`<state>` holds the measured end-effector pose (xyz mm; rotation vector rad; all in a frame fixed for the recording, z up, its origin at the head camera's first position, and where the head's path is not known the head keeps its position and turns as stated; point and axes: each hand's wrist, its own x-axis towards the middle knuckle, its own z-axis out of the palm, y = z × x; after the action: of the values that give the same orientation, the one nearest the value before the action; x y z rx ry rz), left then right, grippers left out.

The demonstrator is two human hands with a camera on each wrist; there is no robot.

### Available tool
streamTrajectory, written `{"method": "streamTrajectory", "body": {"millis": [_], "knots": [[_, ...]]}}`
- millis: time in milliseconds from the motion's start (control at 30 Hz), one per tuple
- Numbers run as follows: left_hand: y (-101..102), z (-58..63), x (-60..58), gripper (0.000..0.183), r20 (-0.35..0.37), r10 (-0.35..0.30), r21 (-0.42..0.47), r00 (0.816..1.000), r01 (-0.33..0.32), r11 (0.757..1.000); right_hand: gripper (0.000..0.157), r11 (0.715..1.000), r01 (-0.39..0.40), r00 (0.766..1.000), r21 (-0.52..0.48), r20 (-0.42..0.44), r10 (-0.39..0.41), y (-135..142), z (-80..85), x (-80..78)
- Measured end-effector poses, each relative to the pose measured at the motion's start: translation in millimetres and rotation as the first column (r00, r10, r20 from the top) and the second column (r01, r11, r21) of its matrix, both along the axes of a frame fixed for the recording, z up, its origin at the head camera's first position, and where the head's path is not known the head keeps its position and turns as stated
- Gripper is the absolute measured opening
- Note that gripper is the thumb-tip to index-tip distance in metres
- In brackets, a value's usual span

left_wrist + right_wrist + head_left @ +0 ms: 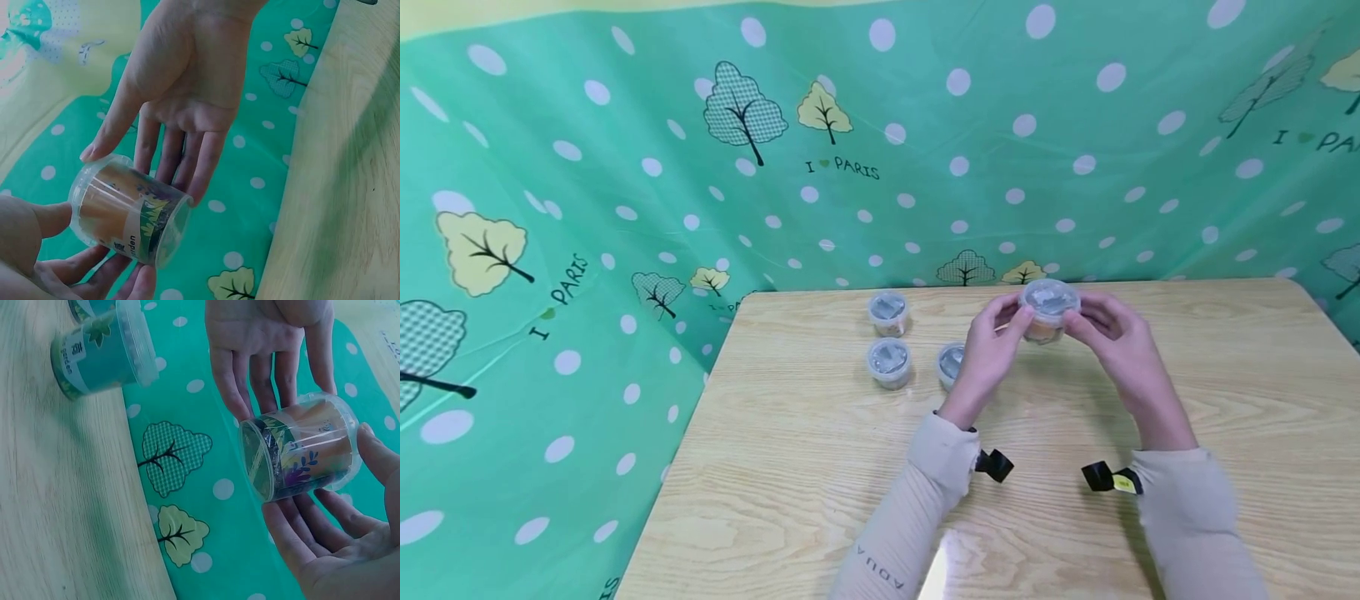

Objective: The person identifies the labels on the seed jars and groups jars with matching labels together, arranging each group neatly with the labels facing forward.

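Note:
Both hands hold a small clear plastic cup with a lid (1049, 300) above the far part of the table. My left hand (992, 346) grips its left side, thumb at the lid's rim and fingers along the wall. Opposite, my right hand (1123, 350) pinches the right side the same way. The left wrist view shows the cup (119, 206) tilted sideways, with orange-brown contents and a printed "garden" label. In the right wrist view, dark bits and clear wrapping show at the base end of the cup (300, 450).
Two similar lidded cups, one at the back (888, 312) and one nearer (889, 363), stand left of the hands. A third cup (951, 363) is partly hidden behind my left wrist. Behind the wooden table (790, 467) hangs a green dotted cloth (880, 167).

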<state>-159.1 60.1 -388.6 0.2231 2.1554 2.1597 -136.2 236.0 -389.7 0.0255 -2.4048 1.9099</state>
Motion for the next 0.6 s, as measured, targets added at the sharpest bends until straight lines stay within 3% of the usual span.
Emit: {"method": "streamTrajectory", "body": {"millis": [400, 600], "knots": [[-18.3, 3.1, 6.7, 0.040, -0.011, -0.002, 0.016, 1.000, 0.002, 1.000, 0.048, 0.999, -0.037, 0.997, -0.028, -0.072, 0.035, -13.3, -0.6, 1.8], [-28.0, 1.7, 10.7, 0.041, 0.014, 0.009, 0.003, 1.000, -0.009, 1.000, 0.051, 0.999, -0.051, 0.997, -0.002, -0.055, 0.051, -20.6, 0.3, 3.5]]}}
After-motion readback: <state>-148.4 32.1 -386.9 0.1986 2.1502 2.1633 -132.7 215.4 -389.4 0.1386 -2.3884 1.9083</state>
